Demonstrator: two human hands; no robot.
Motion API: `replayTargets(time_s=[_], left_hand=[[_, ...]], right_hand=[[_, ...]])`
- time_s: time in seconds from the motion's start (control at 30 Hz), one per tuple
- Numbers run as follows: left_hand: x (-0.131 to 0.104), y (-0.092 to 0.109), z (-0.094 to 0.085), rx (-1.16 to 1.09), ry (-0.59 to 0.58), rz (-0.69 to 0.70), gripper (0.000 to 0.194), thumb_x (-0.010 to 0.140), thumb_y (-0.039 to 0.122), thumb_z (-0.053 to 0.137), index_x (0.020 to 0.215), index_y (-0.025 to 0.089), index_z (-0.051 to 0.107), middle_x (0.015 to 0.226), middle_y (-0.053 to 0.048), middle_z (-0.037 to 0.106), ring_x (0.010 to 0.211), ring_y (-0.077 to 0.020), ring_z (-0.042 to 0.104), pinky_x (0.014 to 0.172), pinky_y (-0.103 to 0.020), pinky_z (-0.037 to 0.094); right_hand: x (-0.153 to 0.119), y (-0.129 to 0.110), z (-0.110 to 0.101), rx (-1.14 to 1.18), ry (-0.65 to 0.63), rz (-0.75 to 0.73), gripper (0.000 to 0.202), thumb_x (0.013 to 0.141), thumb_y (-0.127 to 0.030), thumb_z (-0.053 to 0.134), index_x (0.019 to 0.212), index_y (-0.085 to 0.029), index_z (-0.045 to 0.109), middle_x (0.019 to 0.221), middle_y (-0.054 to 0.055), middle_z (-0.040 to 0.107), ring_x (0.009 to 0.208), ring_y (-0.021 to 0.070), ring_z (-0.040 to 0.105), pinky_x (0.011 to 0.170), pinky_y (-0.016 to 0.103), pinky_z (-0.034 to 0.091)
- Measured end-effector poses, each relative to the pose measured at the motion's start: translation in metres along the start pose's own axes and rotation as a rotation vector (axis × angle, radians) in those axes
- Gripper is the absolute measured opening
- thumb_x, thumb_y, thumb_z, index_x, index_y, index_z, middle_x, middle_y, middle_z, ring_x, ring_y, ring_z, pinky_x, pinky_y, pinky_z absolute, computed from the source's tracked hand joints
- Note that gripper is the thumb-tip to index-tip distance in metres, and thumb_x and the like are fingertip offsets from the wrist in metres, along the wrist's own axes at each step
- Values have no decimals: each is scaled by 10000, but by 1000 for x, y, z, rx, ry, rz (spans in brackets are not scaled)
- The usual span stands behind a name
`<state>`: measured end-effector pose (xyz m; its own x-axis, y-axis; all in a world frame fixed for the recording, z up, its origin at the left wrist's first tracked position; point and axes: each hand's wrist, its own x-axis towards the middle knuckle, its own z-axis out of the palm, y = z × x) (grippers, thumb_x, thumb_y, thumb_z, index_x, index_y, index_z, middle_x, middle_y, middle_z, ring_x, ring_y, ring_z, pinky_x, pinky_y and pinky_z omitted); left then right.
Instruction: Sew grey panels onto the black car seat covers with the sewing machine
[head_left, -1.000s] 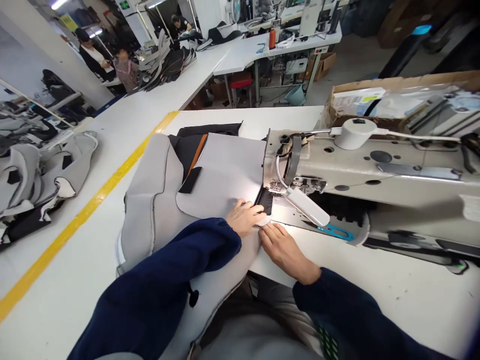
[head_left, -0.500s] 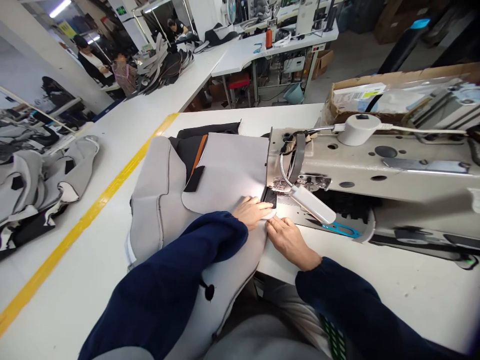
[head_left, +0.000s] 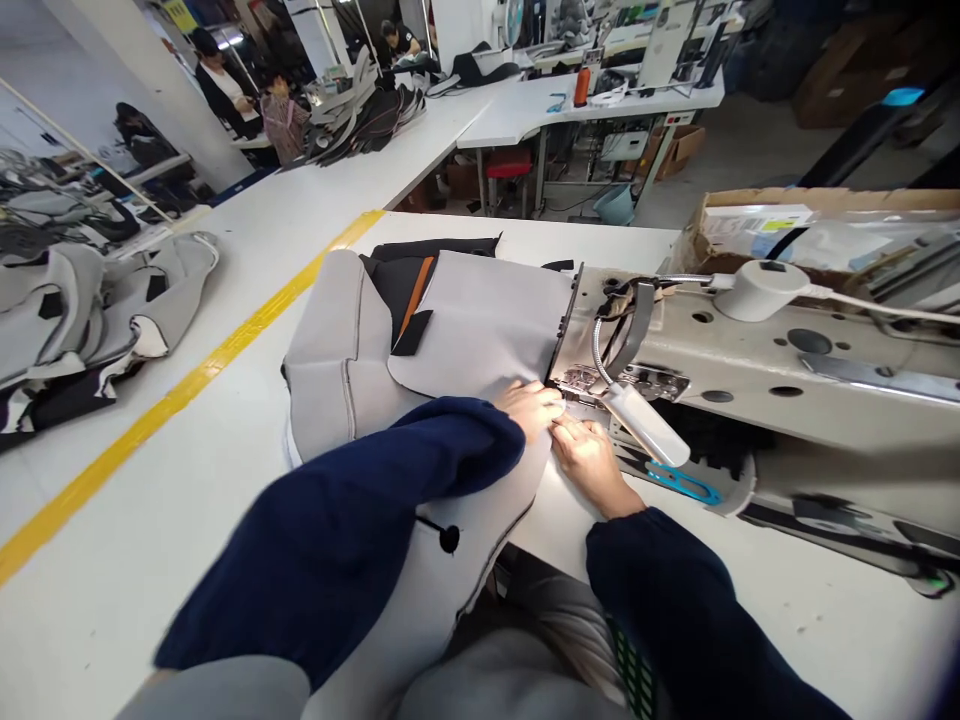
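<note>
A grey padded fabric cover (head_left: 465, 310), with black patches and an orange-brown stripe, lies across the table and over its front edge. Its right side reaches the head of a beige sewing machine (head_left: 600, 330). My left hand (head_left: 532, 408) is on the cover right beside the presser foot, fingers drawn together at the fabric's edge. Just to its right, the fingertips of my right hand (head_left: 589, 455) pinch the same edge. A small lamp (head_left: 646, 425) on a bent neck lights this spot. The needle is hard to make out.
Blue-handled thread snips (head_left: 684, 483) lie by the machine bed. Beyond the machine stands a cardboard box (head_left: 847, 205) with plastic bags. More grey covers (head_left: 165, 300) are heaped at left, past yellow tape (head_left: 187, 395) on the tabletop. Several people work in the background.
The view has swung so the scene sits further right. Both hands are closer to the presser foot, and the black patch by my left fingers no longer shows. My left fingers are more bunched.
</note>
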<state>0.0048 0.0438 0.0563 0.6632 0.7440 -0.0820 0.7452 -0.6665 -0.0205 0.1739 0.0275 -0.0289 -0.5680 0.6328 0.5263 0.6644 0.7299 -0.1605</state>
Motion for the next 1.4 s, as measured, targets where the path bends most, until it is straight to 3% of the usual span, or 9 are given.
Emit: replayTargets(time_s=[0.13,0.2,0.4,0.6,0.77,0.9,1.17,1.3,1.4], left_hand=[[-70,-27,-28,26,-60,103,293,928,388,428,999,184,626,1088,-79,594,978,-203,513,810,-332,399],[-116,-62,-31,54,-145,-59,410,869,524,494,1045,179,630,1072,-104,597,1005,-245,515,870,-384,383],[-198,-109,13,-30,-273,-510,838,694,757,540,1381,303,388,1227,-149,513,1061,-319,515,901,-442,378],[-200,-88,58,-171,-123,-701,649,833,691,413,1289,231,453,1044,-101,613,988,-271,564,836,-379,434],[-189,-99,47,-42,103,-501,777,775,688,524,1345,174,402,1377,-156,401,1240,-305,399,1041,-430,319],[-186,-92,35,-75,36,-620,832,725,752,510,1286,139,461,1313,-176,454,1170,-326,463,977,-442,391],[-210,-68,29,-57,-303,-578,658,821,703,365,942,123,650,978,-174,649,916,-304,609,800,-393,455],[-214,-43,10,-551,-153,-535,663,831,712,305,582,161,576,570,-64,557,638,-211,581,612,-295,418],[-205,-21,-36,-1106,73,-586,653,813,733,318,615,153,543,545,-36,519,551,-163,514,517,-259,374]], right_hand=[[1,8,-5,260,-27,47,206,906,-142,363,959,-173,560,1032,99,631,1031,207,553,823,331,385],[4,10,-9,345,-67,97,168,927,-216,374,934,-195,541,995,82,611,1016,210,546,844,346,391],[10,14,-4,345,-123,156,246,895,-461,469,872,-216,482,985,73,579,1008,240,529,860,377,387],[7,28,11,258,-96,87,332,869,-536,437,875,-208,489,967,96,580,950,262,549,835,394,415],[7,32,13,284,-67,126,321,847,-533,460,885,-216,487,936,80,577,900,245,563,796,380,441],[9,15,3,259,-95,142,299,853,-500,459,894,-205,493,926,101,580,885,250,560,806,396,447],[-25,-64,-23,565,-25,480,414,892,-497,431,1148,-181,507,1334,158,480,1262,275,431,1066,506,332],[-87,-138,-44,999,-26,770,502,937,-446,405,1402,-262,351,1449,83,401,1312,221,408,1054,468,391],[-99,-187,-45,1110,-35,734,472,970,-408,332,1431,-303,318,1374,61,498,1239,208,495,902,404,523]])
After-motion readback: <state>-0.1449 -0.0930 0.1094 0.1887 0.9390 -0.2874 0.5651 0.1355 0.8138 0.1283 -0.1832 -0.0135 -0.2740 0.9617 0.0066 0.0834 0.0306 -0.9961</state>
